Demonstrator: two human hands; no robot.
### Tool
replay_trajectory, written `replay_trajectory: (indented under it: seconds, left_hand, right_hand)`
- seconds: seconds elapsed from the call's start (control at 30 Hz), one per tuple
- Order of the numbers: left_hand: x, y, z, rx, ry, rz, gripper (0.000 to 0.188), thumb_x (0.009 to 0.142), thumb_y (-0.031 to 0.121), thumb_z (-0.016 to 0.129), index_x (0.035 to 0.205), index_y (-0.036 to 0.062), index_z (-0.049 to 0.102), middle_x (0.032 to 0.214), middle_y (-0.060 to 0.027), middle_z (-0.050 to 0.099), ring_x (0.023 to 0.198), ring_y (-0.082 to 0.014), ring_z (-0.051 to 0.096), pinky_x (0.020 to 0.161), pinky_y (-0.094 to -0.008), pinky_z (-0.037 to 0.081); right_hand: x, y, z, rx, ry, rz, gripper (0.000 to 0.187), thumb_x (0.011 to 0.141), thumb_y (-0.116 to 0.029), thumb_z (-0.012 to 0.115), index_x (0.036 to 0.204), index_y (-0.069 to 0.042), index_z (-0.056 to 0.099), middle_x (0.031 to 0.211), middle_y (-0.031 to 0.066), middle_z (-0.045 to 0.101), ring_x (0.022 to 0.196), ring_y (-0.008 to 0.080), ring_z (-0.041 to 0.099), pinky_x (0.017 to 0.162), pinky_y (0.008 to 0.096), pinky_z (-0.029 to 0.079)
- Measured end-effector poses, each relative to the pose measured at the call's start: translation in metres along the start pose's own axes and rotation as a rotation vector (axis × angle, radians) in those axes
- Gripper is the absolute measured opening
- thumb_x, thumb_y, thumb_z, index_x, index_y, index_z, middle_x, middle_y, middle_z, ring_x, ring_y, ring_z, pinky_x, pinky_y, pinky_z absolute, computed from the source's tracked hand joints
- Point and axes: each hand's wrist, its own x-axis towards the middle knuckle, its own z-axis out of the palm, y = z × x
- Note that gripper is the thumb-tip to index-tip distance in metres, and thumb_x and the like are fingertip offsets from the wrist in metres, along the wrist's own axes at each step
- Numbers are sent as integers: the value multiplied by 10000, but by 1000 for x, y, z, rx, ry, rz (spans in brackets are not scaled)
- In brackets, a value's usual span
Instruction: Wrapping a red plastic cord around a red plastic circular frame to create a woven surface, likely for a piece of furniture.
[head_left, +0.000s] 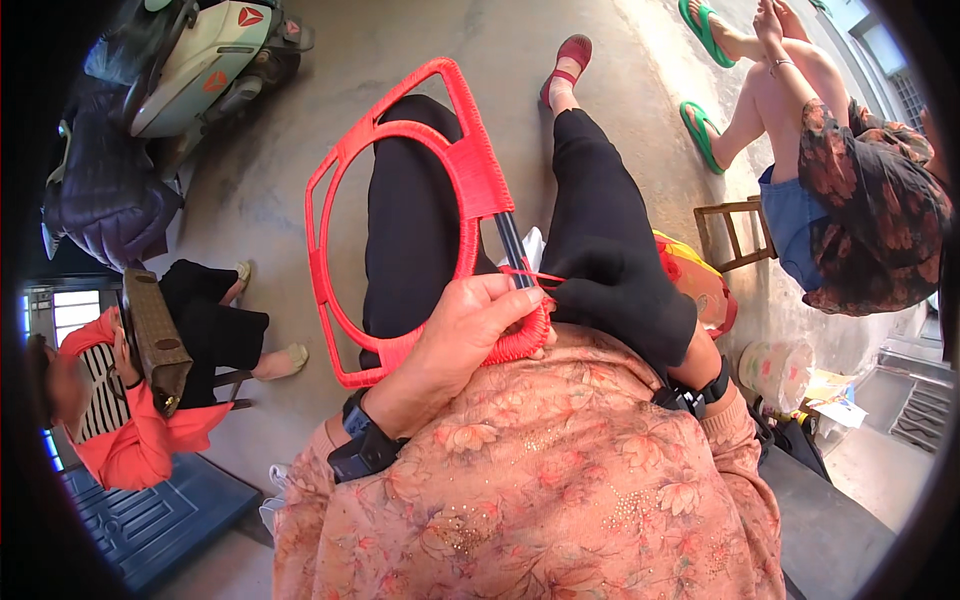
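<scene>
A frame [480, 180] of an outer loop and an inner ring, wrapped in red cord, leans over my left thigh. Near its lower right corner a short stretch of dark bare rods [511, 240] shows between wrapped parts. My left hand [465, 320] is bare and closed around the frame at this corner, with thumb and finger pinching beside the rods. A strand of red cord [540, 275] runs from there to my right hand [625, 300]. That hand wears a black glove, its fingers curled on the strand; the fingertips are partly hidden.
A scooter [205, 65] stands at the far left. One person with a brown bag [158, 335] sits at my left, another in green sandals [705, 135] at my right, near a wooden stool [735, 235]. A red and yellow bag [705, 290] lies beside my right leg.
</scene>
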Motion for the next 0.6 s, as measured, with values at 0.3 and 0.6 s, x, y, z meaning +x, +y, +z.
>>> replay_trajectory:
  seconds: [0.3, 0.6]
  left_hand:
    - [-1, 2, -1, -37, -13, -7, 210, 942, 159, 532, 1006, -33, 589, 793, -95, 658, 703, -109, 628, 667, -236, 521]
    - [1, -3, 0, -7, -6, 42, 183, 925, 118, 538, 1018, -33, 586, 795, -79, 644, 727, -100, 621, 673, -225, 514]
  right_hand:
    - [-15, -3, -4, -536, 61, -344, 173, 770, -38, 711, 937, -20, 669, 773, 86, 647, 706, 179, 618, 679, 292, 488]
    - [-51, -16, -8, -791, 144, -325, 224, 759, -100, 700, 976, -86, 647, 850, 112, 651, 780, 310, 630, 671, 370, 495]
